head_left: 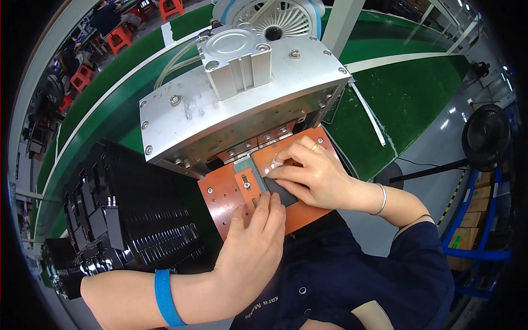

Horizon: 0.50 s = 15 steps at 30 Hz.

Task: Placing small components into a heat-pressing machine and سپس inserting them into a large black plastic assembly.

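both hands meet over the orange plate [217, 212] at the front of a silver metal press [184, 107]. the left hand [254, 236] is unclenched, its fingers stretched forward, with the fingertips resting at the near left edge of a flat dark piece [280, 192]. that piece lies on the orange plate, beside a small slotted orange block [247, 186], and is partly hidden by the fingers. the right hand [316, 173] is bent over it, thumb and fingers drawn together near a small whitish, shiny bit [273, 164]; i cannot tell whether they grip it. a blue band [166, 297] circles the left forearm, a thin bangle [382, 199] the right wrist. left of the press stand glossy black stacked trays [99, 203]. behind the press is a white fan [275, 25]; the green worktop [407, 93] stretches out to the right.
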Available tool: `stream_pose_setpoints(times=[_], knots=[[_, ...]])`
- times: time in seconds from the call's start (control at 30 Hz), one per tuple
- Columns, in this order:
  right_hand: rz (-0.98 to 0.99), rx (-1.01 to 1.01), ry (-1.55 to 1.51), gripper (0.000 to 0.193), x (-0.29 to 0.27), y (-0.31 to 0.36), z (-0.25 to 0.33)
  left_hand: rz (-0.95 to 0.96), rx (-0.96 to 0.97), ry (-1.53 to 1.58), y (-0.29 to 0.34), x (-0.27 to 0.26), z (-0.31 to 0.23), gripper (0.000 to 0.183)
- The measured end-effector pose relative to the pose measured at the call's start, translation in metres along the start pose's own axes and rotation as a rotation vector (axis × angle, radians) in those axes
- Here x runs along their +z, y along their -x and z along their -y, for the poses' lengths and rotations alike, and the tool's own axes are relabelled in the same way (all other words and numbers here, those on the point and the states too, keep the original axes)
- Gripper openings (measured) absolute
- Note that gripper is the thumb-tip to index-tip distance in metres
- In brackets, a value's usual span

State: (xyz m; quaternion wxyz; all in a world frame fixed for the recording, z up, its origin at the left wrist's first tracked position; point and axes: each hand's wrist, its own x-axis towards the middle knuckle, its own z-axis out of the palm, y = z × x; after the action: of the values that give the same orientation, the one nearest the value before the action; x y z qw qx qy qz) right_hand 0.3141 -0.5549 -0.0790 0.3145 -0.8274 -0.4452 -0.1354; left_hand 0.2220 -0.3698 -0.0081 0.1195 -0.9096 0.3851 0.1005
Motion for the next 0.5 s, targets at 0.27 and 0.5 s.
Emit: stream_pose_setpoints(times=[0.27, 0.5], knots=[[0.051, -0.056, 0.018, 0.026, 0.003, -0.002, -0.003, 0.001, 0.013, -0.007, 0.001, -0.002, 0.0, 0.075], [-0.103, 0.148, 0.12, 0.031, -0.004, 0.014, 0.02, -0.035, 0.007, -0.002, 0.002, 0.001, 0.001, 0.075]])
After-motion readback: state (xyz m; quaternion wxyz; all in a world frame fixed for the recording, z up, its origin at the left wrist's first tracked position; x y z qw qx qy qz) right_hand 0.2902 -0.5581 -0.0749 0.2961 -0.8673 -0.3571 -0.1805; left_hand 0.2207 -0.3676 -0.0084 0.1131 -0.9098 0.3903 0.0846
